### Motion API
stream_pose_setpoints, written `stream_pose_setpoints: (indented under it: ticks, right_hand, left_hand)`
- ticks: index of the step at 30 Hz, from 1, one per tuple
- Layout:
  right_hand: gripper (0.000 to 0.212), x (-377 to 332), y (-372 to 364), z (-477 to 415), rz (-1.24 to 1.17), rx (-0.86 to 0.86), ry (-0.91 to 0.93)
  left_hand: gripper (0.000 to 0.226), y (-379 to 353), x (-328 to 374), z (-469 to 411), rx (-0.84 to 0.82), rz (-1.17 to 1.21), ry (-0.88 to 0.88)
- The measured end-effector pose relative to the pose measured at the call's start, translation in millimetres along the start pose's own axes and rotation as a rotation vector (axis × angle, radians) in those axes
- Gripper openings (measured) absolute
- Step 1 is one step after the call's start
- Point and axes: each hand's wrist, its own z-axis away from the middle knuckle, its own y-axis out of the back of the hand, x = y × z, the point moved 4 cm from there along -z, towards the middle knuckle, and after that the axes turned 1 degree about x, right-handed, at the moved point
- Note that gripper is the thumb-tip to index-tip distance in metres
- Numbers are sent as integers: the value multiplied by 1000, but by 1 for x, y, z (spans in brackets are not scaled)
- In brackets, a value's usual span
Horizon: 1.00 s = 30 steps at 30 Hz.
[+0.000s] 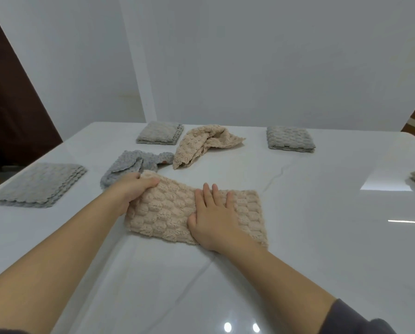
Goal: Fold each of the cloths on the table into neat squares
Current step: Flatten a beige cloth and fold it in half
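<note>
1. the right hand [213, 218], fingers flat and spread, is pressing the beige bubble-textured cloth strip [168, 213] lying on the glossy white tabletop [322, 213]; the strip could be sliding.
2. the left hand [134, 189] is gripping its left end; folding crookedly could be leaving mismatched edges.

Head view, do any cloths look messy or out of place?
A crumpled beige cloth at far centre and a crumpled grey cloth behind the left hand lie bunched, unlike the folded squares. The left hand grips the half-folded beige cloth.
</note>
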Motion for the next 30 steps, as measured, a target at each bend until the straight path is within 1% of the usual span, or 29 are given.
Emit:
stream_pose_setpoints:
  ticks: [1, 2, 3, 5, 7, 9, 11, 14, 15, 16, 17, 18, 20, 21, 22, 23, 24, 25, 26, 27, 28, 30]
  right_hand:
    - [64, -1, -1, 0, 4, -1, -7]
    - [64, -2, 0, -1, 6, -4, -14]
    - [65, -2, 1, -1, 2, -6, -20]
    - [66, -3, 5, -1, -12, 1, -28]
    - [66, -8, 8, -2, -1, 29, -13]
    - [66, -11, 5, -2, 21, 31, -1]
    - [65, -11, -2, -3, 35, 21, -2]
    - [65, -7, -6, -4, 25, 13, -3]
    - [64, -7, -2, -3, -14, 24, 14]
    - [62, -5, 3, -2, -113, 43, 29]
    - [58, -1, 10, -2, -285, 80, 34]
    - [52, 4, 18, -1, -527, 126, -4]
    - [41, 22, 29, 2, -1154, 188, -226]
    - [34, 30, 32, 5, -1486, 169, -341]
    - [35, 37, 32, 6, -1805, 106, -415]
    - [46, 42, 34, 8, -2048, 17, -450]
    - [57, 48, 35, 11, -2176, -64, -485]
    - [64, 52, 37, 17, -2228, -127, -507]
    - [66, 55, 37, 20, -2237, -156, -523]
    - [63, 59, 38, 23, -2226, -162, -535]
    - [57, 61, 38, 25, -2212, -161, -534]
    - [46, 61, 40, 26, -2193, -170, -518]
  left_hand:
    - [72, 1, -2, 4, -3, -106, -3]
    - [74, 3, -4, 9, -8, -207, -2]
    - [67, 3, -4, 12, -20, -276, -4]
    - [44, 5, -6, 15, -37, -349, -16]
    - [37, 7, -3, 15, -18, -415, -67]
    - [34, 8, 7, 20, 22, -419, -153]
    - [31, 6, 19, 26, 49, -389, -203]
    - [19, -6, 40, 42, 28, -319, -285]
    - [15, -12, 48, 46, 13, -289, -314]
    - [12, -20, 56, 51, -5, -258, -334]
    - [9, -28, 64, 56, -18, -232, -351]
    - [8, -36, 72, 61, -21, -213, -369]
    - [15, -55, 85, 73, -75, -141, -387]
    - [21, -66, 89, 78, -141, -83, -368]
    - [28, -77, 90, 82, -208, -20, -337]
    - [32, -86, 88, 84, -246, 41, -318]
    - [33, -93, 84, 84, -241, 94, -333]
    - [29, -97, 77, 81, -199, 105, -389]
    - [27, -100, 66, 77, -148, 64, -465]
    - [28, -105, 55, 74, -126, -8, -533]
    - [33, -110, 44, 73, -135, -96, -579]
    - [50, -122, 25, 70, -174, -319, -630]
